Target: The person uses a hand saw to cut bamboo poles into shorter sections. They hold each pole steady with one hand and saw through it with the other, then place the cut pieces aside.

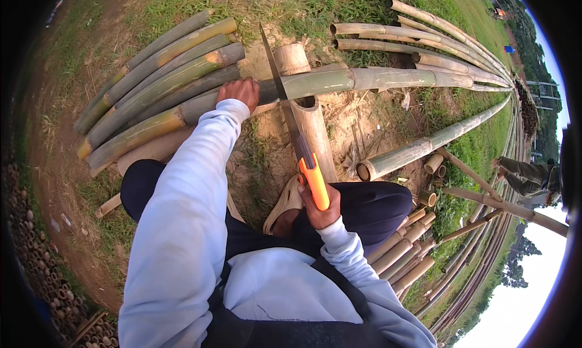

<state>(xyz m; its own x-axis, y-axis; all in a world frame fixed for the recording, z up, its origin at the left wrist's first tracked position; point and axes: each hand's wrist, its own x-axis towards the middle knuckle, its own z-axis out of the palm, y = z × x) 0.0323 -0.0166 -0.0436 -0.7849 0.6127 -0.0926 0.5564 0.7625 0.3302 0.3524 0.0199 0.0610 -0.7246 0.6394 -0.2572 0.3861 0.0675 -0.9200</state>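
Note:
My right hand (321,210) is wrapped round the orange handle of a handsaw (295,130). The long, tapering blade points away from me and crosses a long green bamboo pole (376,78). How deep the blade sits in the pole, I cannot tell. Just left of the blade, my left hand (239,95) grips the same pole with fingers closed over it. Beneath the pole lies a thick bamboo log (314,139), pointing away from me, with a cut end (291,58) showing beyond the pole. Pale sawdust covers the ground around it.
Several cut bamboo lengths (176,63) lie side by side at the left. Long poles (424,36) stretch off at the far right, and another pole (433,143) lies nearer. Short pieces (406,251) are piled by my right knee. A person's legs (527,181) show at the right edge.

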